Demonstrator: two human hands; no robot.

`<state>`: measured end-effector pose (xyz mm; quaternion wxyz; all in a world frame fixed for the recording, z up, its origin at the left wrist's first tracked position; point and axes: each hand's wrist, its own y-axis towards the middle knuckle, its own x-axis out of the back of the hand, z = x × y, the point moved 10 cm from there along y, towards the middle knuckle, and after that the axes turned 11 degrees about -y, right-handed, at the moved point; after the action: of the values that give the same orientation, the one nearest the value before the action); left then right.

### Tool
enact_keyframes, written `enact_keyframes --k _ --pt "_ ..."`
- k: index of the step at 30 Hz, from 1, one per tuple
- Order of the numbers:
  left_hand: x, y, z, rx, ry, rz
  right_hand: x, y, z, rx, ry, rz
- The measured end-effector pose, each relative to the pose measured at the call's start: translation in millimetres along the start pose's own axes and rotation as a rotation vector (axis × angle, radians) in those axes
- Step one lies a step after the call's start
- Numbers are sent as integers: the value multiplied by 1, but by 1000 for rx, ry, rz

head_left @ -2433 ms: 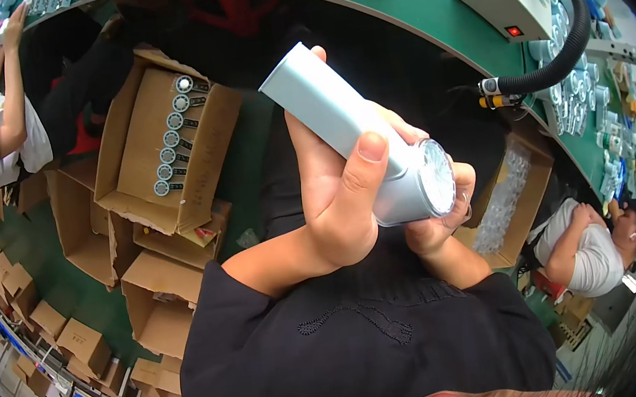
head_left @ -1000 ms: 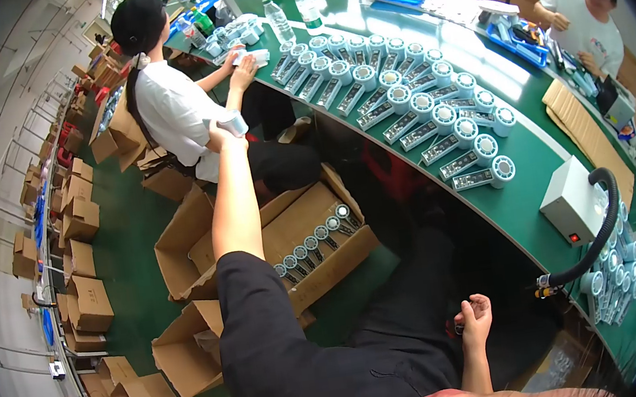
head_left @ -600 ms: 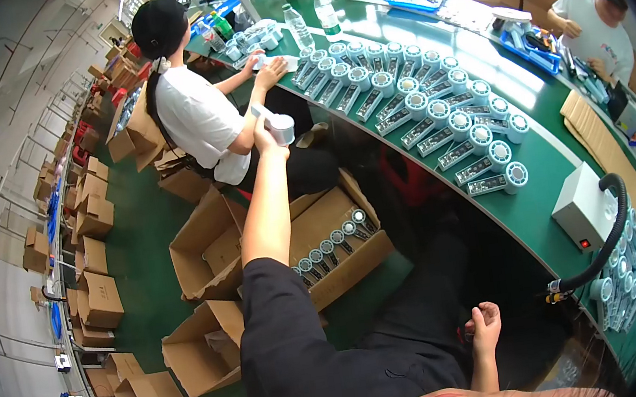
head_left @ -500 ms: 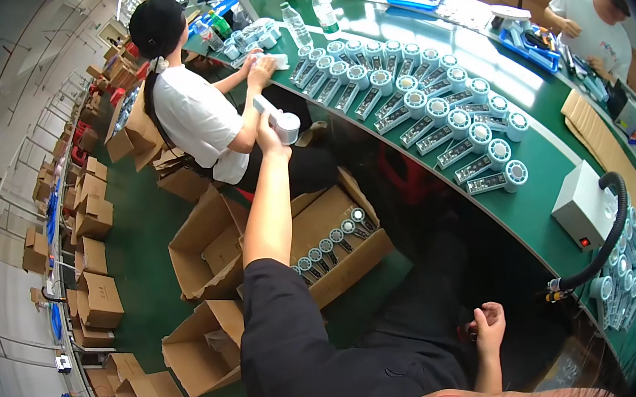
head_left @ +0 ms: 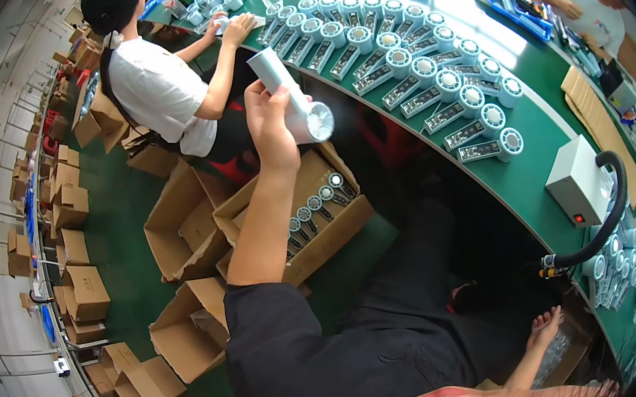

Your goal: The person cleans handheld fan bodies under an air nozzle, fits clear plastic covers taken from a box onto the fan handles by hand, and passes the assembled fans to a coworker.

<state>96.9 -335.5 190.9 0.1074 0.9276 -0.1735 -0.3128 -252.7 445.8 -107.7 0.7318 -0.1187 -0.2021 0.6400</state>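
Note:
My left hand (head_left: 271, 121) is raised and closed around a light blue handheld device (head_left: 280, 84), its round clear end at the lower right and its flat handle at the upper left. Beneath it, a cardboard box (head_left: 317, 258) holds a row of several similar devices (head_left: 315, 204). My right hand (head_left: 545, 324) is low at the right, near a box with clear plastic in it, its fingers apart and holding nothing. Rows of light blue devices with open handles (head_left: 443, 84) lie on the green table (head_left: 503, 184).
A co-worker (head_left: 154, 91) in a white shirt sits at the left, hands on the table. Another person (head_left: 584, 3) is across it. A white box with a black hose (head_left: 578, 182) stands at the table's right edge. Open cartons (head_left: 191, 329) stand on the floor.
My left hand has lifted from beside the co-worker's arm toward my head, the device still in it and turned. My right hand has moved right and down, its fingers spreading. The view has shifted.

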Motion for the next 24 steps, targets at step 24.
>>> enact_keyframes --k 24 --pt "-52 -56 -10 221 -189 68 -11 -1 -5 29 4 63"
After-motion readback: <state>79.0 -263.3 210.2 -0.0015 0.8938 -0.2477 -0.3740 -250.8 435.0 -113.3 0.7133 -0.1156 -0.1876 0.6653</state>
